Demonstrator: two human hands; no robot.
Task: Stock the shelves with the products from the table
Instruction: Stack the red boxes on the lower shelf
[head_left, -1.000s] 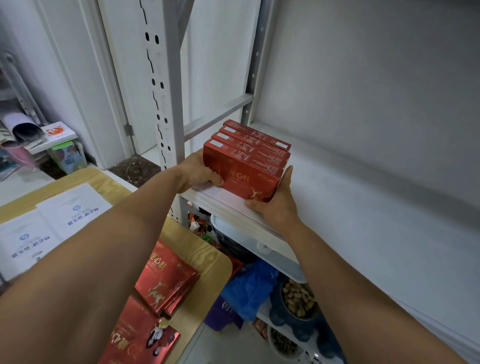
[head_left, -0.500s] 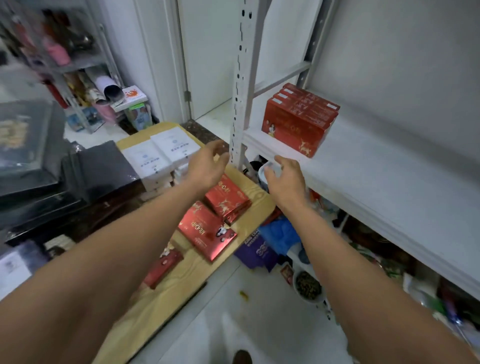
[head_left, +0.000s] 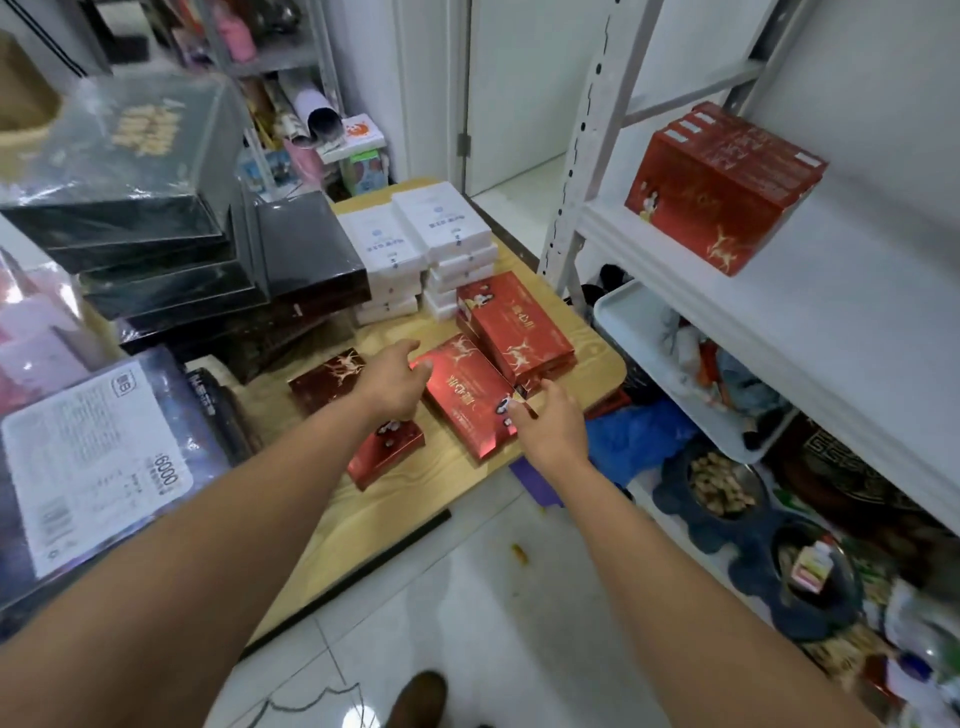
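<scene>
Wooden table (head_left: 410, 499) bears flat red boxes (head_left: 519, 332); left hand (head_left: 392, 387) and right hand (head_left: 553, 428) flank the nearest box (head_left: 465, 402), fingers apart, apparently poised to lift, gripping nothing.

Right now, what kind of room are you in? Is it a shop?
Probably a small shop's stockroom, not certain: a metal rack shelf holds a block of identical red boxes, and the wooden table is piled with white boxes and black boxes in matching stacks.
</scene>
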